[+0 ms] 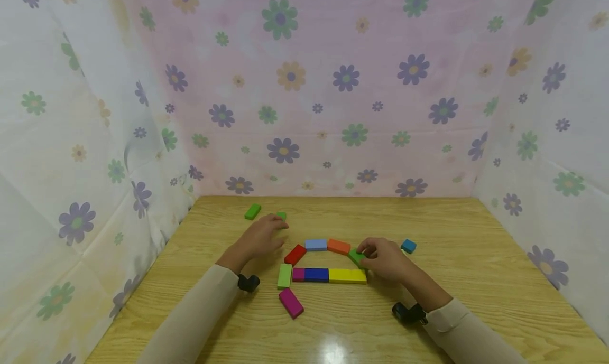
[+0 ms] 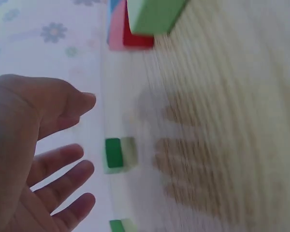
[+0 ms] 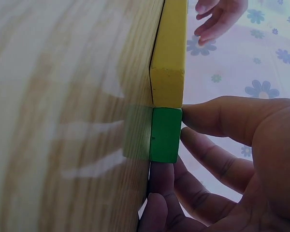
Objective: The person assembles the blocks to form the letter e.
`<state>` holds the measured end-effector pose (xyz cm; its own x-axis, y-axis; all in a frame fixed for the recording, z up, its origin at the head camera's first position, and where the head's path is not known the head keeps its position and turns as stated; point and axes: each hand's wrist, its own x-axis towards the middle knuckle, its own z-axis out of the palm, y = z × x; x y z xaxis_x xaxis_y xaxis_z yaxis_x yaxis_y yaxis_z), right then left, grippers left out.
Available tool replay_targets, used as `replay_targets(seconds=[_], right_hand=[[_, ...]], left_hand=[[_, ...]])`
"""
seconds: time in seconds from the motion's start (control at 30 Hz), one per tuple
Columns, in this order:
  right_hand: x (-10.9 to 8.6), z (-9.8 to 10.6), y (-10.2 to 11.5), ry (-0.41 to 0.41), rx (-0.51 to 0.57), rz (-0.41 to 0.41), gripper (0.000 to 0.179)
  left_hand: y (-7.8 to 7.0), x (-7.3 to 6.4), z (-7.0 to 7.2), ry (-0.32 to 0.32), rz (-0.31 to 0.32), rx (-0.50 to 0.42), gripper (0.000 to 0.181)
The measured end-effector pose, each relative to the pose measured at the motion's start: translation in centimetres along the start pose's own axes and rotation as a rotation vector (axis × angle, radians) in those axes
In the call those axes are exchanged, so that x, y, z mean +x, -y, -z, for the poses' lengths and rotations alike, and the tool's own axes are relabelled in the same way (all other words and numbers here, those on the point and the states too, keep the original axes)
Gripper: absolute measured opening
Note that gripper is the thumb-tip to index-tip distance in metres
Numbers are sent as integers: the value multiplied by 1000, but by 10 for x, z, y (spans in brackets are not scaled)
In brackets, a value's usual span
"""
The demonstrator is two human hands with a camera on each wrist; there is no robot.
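My right hand [image 1: 387, 258] grips a green block [image 1: 355, 258] at the right end of a curved line of blocks. Thumb and fingers lie around that block in the right wrist view, where it overlaps the end of the yellow block [image 3: 168, 58]. Left of it the curve runs through an orange block [image 1: 339, 246], a light blue block [image 1: 316, 245], a red block [image 1: 295, 254] and a light green block [image 1: 284, 276]. My left hand [image 1: 260, 237] hovers over the table left of the red block, fingers apart and holding nothing.
Inside the curve, a dark blue block [image 1: 316, 274] sits between the yellow one and a small magenta block [image 1: 298, 274]. A larger magenta block [image 1: 291, 302] lies nearer me. Green blocks [image 1: 253, 211] lie at the back left, a blue block [image 1: 408, 246] at right. Flowered cloth [image 1: 323, 89] borders the table.
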<state>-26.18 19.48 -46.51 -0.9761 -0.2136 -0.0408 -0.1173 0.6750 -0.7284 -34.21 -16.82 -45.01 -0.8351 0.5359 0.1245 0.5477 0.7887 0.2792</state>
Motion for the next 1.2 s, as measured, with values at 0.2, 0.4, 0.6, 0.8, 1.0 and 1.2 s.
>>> replay_targets(seconds=[0.2, 0.4, 0.6, 0.8, 1.0, 1.2], right_hand=[[0, 1, -1, -4, -4, -1, 18], [0, 0, -2, -7, -14, -2, 18], [2, 1, -3, -5, -19, -1, 18], [0, 1, -1, 0, -21, 8, 18], [-1, 3, 0, -3, -22, 4, 19], [-1, 2, -1, 1, -19, 5, 19]], left_hand=[[11, 16, -4, -28, 116, -29, 48], [20, 29, -11, -62, 266, -143, 61], [27, 36, -14, -69, 398, -251, 75], [30, 40, -16, -106, 419, -284, 59], [27, 44, -18, -137, 364, -305, 59], [23, 45, -19, -163, 387, -353, 59]])
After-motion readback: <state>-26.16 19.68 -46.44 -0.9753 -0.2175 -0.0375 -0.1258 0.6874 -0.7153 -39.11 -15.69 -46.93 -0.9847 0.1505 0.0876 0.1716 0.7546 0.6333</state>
